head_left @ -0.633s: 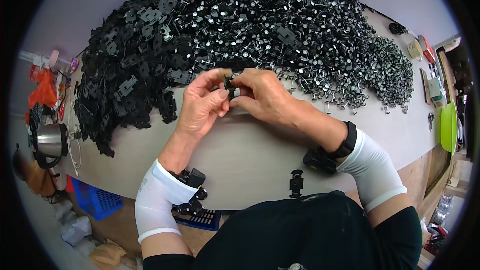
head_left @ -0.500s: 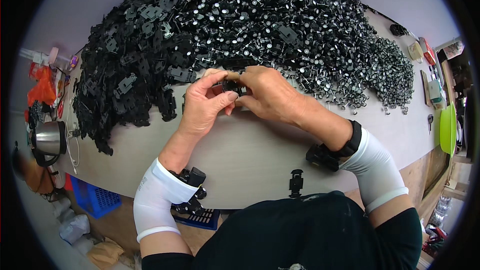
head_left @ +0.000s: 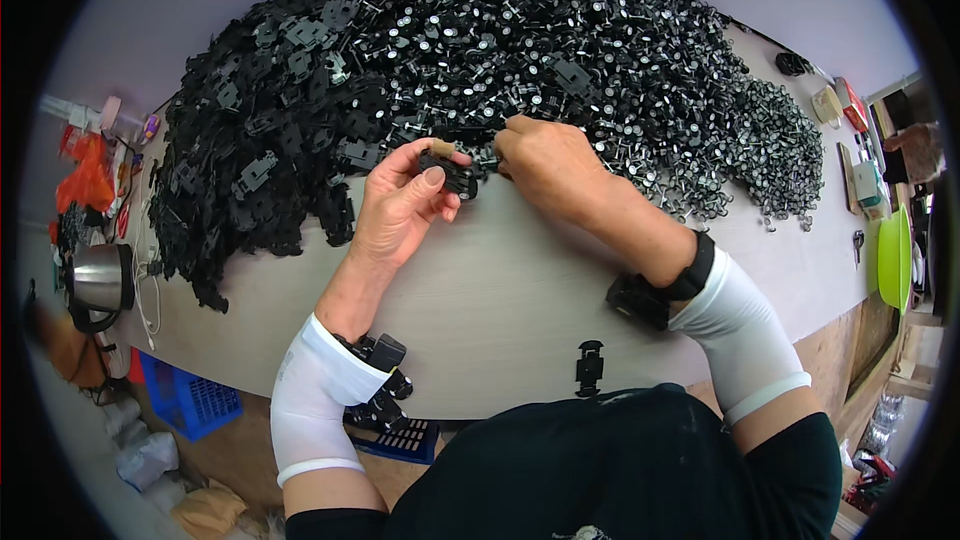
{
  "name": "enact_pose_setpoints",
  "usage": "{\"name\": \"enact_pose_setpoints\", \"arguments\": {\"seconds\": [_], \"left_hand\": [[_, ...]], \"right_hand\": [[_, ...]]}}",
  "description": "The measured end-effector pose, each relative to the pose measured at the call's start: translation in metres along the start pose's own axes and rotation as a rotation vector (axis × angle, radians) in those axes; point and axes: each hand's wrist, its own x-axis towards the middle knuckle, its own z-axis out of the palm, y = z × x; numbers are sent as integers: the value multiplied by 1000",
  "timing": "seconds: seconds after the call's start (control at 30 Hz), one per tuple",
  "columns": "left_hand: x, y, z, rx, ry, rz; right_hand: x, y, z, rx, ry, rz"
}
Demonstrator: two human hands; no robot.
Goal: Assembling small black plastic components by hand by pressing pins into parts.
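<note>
A small black part (head_left: 458, 180) is pinched by the left hand (head_left: 400, 202) just in front of the wheel heap (head_left: 560, 60).
The part is gripped between thumb and fingers, the forefinger wrapped in a tan band (head_left: 443, 149); the right hand (head_left: 555, 168) is curled with fingertips drawn together at the near edge of the wheel heap, and whether anything is held there cannot be told. For good handling, the part is probably best gripped firmly by its sides, with its far end left uncovered and turned toward the right hand, and single pieces are best drawn from the loose fringe of the wheel heap. A lone black plate (head_left: 590, 368) lies well apart from that heap, on the wearer's side.
</note>
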Motion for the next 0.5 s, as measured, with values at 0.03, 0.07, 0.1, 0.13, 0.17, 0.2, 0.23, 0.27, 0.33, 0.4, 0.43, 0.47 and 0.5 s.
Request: {"name": "enact_pose_setpoints", "arguments": {"seconds": [0.03,0.07,0.1,0.13,0.17,0.2,0.23,0.27,0.33,0.4,0.43,0.47,0.5], "left_hand": [[0,0,-1,0,-17,-5],[0,0,-2,-1,-35,-11],[0,0,-2,-3,-32,-10],[0,1,-1,0,-32,-20],[0,1,-1,2,-31,-31],[0,1,-2,1,-31,-37],[0,1,-3,12,-33,-35],[0,1,-4,24,-35,-32],[2,0,-4,18,-35,-35],[2,-1,-6,21,-28,-26],[2,-1,-7,23,-21,-24],[3,-1,-6,11,-21,-23],[3,-1,-5,-2,-22,-20]], "right_hand": [[-3,1,-3,2,-1,-5],[-7,2,-6,153,-3,23],[-11,1,-12,303,-8,53],[-15,-1,-22,412,-58,139],[-17,-3,-27,412,-61,138],[-21,-4,-30,316,-52,83],[-24,-4,-31,221,-43,28],[-26,-6,-22,119,-41,-14],[-26,-12,-12,105,-192,-47],[-27,-15,-11,90,-284,-31],[-28,-14,-14,164,-288,-18],[-29,-11,-18,237,-292,-6],[-28,-5,-23,286,-220,-42]]}}
